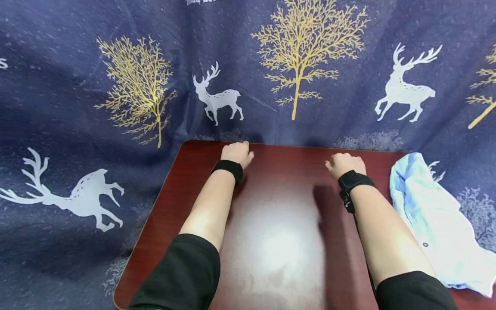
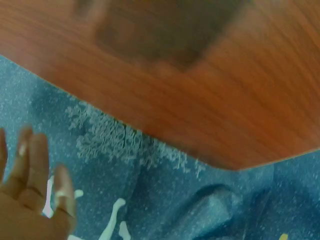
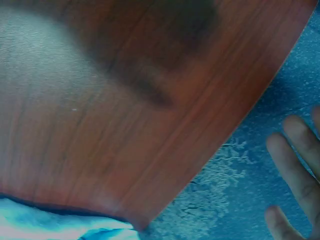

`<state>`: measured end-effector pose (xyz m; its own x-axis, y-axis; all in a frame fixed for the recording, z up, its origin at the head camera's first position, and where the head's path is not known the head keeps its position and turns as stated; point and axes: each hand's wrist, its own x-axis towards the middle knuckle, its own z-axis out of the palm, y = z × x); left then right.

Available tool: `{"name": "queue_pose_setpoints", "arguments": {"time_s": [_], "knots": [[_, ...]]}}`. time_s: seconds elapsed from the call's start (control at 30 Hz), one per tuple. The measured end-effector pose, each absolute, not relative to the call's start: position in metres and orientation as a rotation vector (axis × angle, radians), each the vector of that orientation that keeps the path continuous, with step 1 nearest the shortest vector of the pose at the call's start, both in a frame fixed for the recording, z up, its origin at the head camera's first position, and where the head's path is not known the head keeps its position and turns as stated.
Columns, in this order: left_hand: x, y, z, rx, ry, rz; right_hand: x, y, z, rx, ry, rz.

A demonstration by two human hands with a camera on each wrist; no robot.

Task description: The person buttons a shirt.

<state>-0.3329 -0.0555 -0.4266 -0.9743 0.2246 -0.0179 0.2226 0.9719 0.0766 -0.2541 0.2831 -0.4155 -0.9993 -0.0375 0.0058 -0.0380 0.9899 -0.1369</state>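
Both arms reach out over a reddish-brown wooden table (image 1: 279,185) toward its far edge. My left hand (image 1: 237,153) is near the far left corner, with a black band round its wrist; in the left wrist view its fingers (image 2: 37,167) are loosely extended and hold nothing. Farther right, my right hand (image 1: 346,164) hovers over the tabletop, also banded at the wrist. Its fingers (image 3: 292,162) appear spread and hold nothing in the right wrist view. To the right of that arm lies a light blue garment (image 1: 438,224) with a visible button, loosely folded along the table's right side.
A dark blue cloth (image 1: 240,26) printed with white deer and golden trees hangs behind the table and down its left side. Glare covers the middle of the tabletop, and the right arm casts a long shadow. A dark cord runs along the right forearm.
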Motion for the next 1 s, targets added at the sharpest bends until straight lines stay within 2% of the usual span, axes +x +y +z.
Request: {"name": "queue_pose_setpoints", "arguments": {"time_s": [0.17,0.57,0.7,1.0], "knots": [[-0.332,-0.052,-0.434,0.345,3.051,0.193,-0.242,0.311,-0.425,-0.034,-3.117,0.299],[-0.328,-0.066,-0.458,0.288,2.986,0.271,-0.184,0.392,-0.458,-0.406,-3.003,0.274],[-0.329,-0.068,-0.466,0.293,2.979,0.292,-0.172,0.405,-0.470,-0.614,-2.932,0.269],[-0.331,-0.058,-0.477,0.316,2.997,0.285,-0.145,0.405,-0.465,-0.987,-2.936,0.573]]}}
